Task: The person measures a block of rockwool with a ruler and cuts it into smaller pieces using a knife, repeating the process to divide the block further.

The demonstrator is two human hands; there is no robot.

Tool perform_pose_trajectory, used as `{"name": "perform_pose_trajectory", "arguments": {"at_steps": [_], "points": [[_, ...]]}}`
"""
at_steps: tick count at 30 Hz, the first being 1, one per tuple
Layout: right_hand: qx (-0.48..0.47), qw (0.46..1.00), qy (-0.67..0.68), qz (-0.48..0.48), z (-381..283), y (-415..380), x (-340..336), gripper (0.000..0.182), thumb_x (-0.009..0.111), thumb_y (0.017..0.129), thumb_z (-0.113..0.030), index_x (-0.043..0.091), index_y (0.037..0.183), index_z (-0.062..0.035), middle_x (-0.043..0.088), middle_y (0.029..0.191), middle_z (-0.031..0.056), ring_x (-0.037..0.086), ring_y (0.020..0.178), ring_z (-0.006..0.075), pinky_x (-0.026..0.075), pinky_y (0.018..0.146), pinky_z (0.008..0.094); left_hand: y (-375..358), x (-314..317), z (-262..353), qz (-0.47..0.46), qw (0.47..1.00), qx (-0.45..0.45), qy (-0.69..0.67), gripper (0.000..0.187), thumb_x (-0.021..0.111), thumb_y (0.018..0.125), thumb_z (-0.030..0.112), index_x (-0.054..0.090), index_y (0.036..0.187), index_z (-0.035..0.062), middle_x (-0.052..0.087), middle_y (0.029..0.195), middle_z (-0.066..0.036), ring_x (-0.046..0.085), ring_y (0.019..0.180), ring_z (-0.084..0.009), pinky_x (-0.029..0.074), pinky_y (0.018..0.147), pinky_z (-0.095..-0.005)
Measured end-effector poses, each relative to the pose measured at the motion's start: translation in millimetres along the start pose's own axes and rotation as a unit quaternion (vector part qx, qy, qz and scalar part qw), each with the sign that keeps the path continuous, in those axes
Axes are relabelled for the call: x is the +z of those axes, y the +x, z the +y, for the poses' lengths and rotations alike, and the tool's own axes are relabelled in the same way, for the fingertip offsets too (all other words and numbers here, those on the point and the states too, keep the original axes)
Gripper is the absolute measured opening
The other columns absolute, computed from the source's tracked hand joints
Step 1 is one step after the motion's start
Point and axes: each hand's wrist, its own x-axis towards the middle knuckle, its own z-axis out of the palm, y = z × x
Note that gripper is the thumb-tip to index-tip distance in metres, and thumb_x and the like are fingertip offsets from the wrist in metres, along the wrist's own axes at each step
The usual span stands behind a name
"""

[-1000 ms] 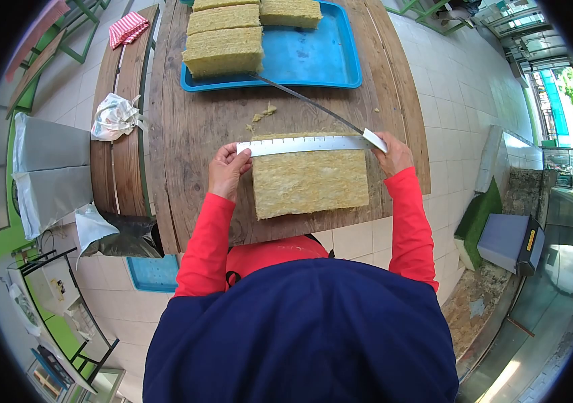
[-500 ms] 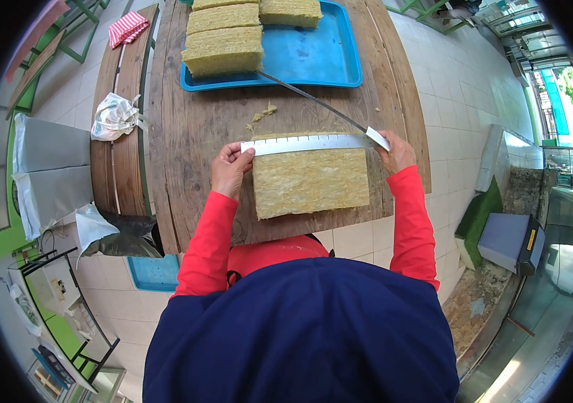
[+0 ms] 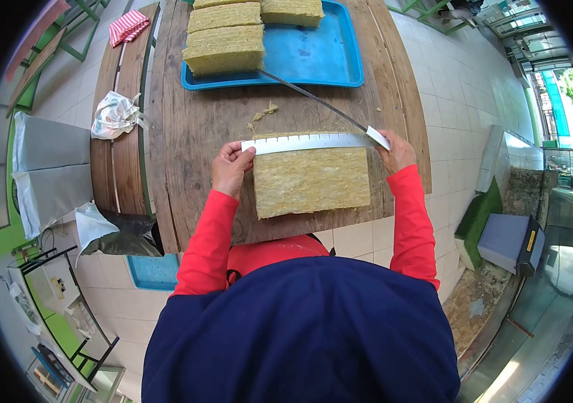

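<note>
A yellowish, fibrous block [image 3: 312, 183] lies flat on the wooden table [image 3: 192, 148] in front of me. Along its far edge rests a pale ruler [image 3: 313, 142] with dark marks. My left hand [image 3: 231, 168] pinches the ruler's left end, thumb on top. At the other end, my right hand [image 3: 398, 153] is closed on the white handle of a long, thin-bladed knife [image 3: 320, 101]. The blade slants away to the left, its tip by the tray. Whether the right fingers also touch the ruler is hard to make out.
Beyond the block, a blue tray [image 3: 313, 64] holds several similar fibrous blocks [image 3: 224, 48]. Small crumbs [image 3: 265, 113] lie between tray and block. A bench on the left carries a plastic bag [image 3: 117, 115] and a red-striped cloth [image 3: 129, 28].
</note>
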Motion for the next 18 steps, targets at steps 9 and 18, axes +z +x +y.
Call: {"name": "perform_pose_trajectory", "arguments": {"at_steps": [9,18], "points": [[-0.001,1.000,0.001,-0.005,-2.8,0.1,-2.0,0.025,0.066,0.071,-0.006,0.058,0.094,-0.0108,0.063,0.087,0.0120,0.060,0.081,0.0325,0.047,0.067,0.0381,-0.1,0.6,0.8,0.002,1.000,-0.002,0.005,0.022,0.065,0.079,0.010,0.054,0.098,0.0050,0.062,0.086,-0.001,0.056,0.075,-0.0068,0.046,0.066,-0.0205],[-0.007,1.000,-0.007,-0.004,0.8,0.0,0.4,0.025,0.067,0.072,-0.006,0.057,0.095,-0.0110,0.063,0.087,0.0117,0.060,0.080,0.0323,0.047,0.067,0.0383,0.4,0.7,0.1,0.007,1.000,0.007,0.011,0.023,0.066,0.079,0.010,0.054,0.098,0.0033,0.063,0.086,-0.003,0.057,0.073,-0.0072,0.046,0.065,-0.0207]]}}
